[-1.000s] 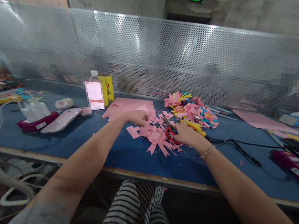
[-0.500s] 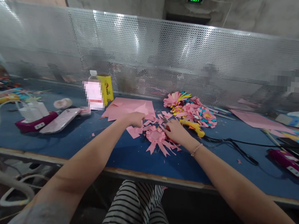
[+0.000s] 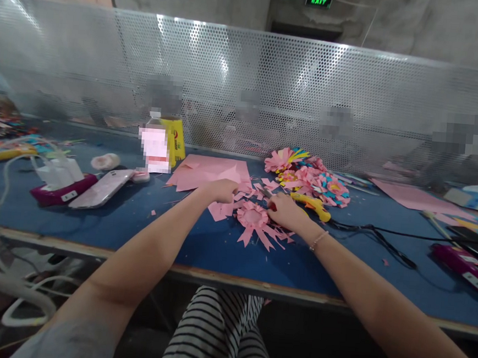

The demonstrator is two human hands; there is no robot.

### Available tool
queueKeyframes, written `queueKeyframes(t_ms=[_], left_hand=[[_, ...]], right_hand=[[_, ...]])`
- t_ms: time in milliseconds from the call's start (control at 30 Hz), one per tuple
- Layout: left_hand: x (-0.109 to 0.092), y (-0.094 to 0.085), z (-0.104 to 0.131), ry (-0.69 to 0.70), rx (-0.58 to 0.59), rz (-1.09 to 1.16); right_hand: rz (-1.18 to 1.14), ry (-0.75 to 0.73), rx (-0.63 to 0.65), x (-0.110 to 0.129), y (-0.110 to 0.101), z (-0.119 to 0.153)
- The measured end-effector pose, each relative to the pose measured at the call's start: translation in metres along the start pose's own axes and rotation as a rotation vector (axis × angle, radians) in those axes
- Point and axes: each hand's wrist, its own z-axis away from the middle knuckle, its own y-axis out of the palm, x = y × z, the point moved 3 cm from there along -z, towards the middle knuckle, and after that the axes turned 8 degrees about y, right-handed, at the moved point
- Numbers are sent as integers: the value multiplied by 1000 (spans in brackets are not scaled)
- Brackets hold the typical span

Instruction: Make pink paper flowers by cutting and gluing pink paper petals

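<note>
On the blue table lies a pink paper rosette (image 3: 252, 215) with forked tails pointing toward me. My left hand (image 3: 223, 190) is closed above and left of it, over the pink scraps; what its fingers pinch is too small to name. My right hand (image 3: 282, 210) sits at the rosette's right side, its fingers curled round the red handle of scissors (image 3: 267, 193), whose blades point up and left among the cut pieces. Pink paper sheets (image 3: 189, 174) lie behind my left hand.
A yellow glue gun (image 3: 312, 205) with a black cord lies right of my right hand, before a pile of paper flowers (image 3: 329, 187). A bottle (image 3: 154, 145), phone (image 3: 102, 189) and purple power strip (image 3: 62, 189) stand or lie leftward. A perforated metal screen (image 3: 246, 86) rises behind.
The whole view has shifted slightly, so things appear a little farther right. Both hands stay at nearly the same places around the rosette.
</note>
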Motion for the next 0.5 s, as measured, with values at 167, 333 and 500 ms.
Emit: queueKeyframes(t_ms=[167, 333, 500], left_hand=[[-2, 1, 0, 14, 15, 14], [1, 3, -4, 46, -2, 14], [3, 6, -7, 30, -29, 0]], right_hand=[[-13, -39, -21, -2, 5, -1], [65, -110, -125, -11, -1, -3], [214, -153, -33, -24, -5, -21]])
